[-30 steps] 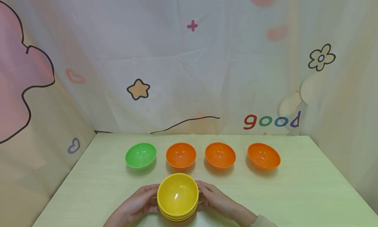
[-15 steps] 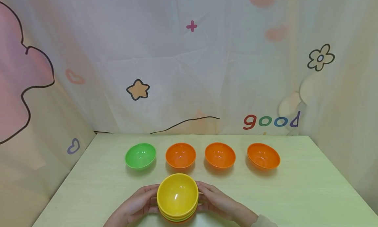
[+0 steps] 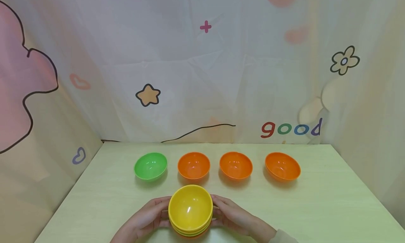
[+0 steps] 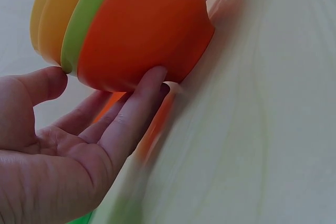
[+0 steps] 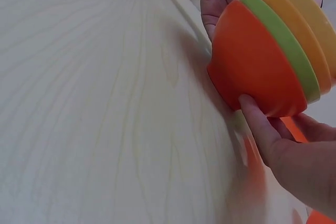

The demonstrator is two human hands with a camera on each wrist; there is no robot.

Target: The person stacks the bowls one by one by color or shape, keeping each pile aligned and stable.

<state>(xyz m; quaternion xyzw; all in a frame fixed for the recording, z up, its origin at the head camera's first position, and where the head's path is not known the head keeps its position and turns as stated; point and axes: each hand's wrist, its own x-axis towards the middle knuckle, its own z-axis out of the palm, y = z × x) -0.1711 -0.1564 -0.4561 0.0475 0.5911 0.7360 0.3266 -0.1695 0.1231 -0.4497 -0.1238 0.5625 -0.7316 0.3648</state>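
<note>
A stack of nested bowls stands at the front middle of the table, with a yellow bowl [image 3: 190, 209] on top. Below it the left wrist view shows a second yellow bowl [image 4: 60, 19], a green bowl [image 4: 86, 24] and, lowest, an orange bowl [image 4: 144, 30]. My left hand [image 3: 148, 216] grips the stack from the left, thumb up near the rims and fingers against the orange bowl. From the other side my right hand [image 3: 232, 216] holds it too; in the right wrist view a fingertip [image 5: 248, 103] lies low on the orange wall.
Behind the stack, a row of single bowls spans the table [image 3: 329, 201]: a green bowl [image 3: 150, 167] at left, then an orange bowl [image 3: 194, 166], another orange bowl [image 3: 236, 166] and a rightmost orange bowl [image 3: 282, 167]. A printed curtain [image 3: 190, 74] hangs at the table's back edge.
</note>
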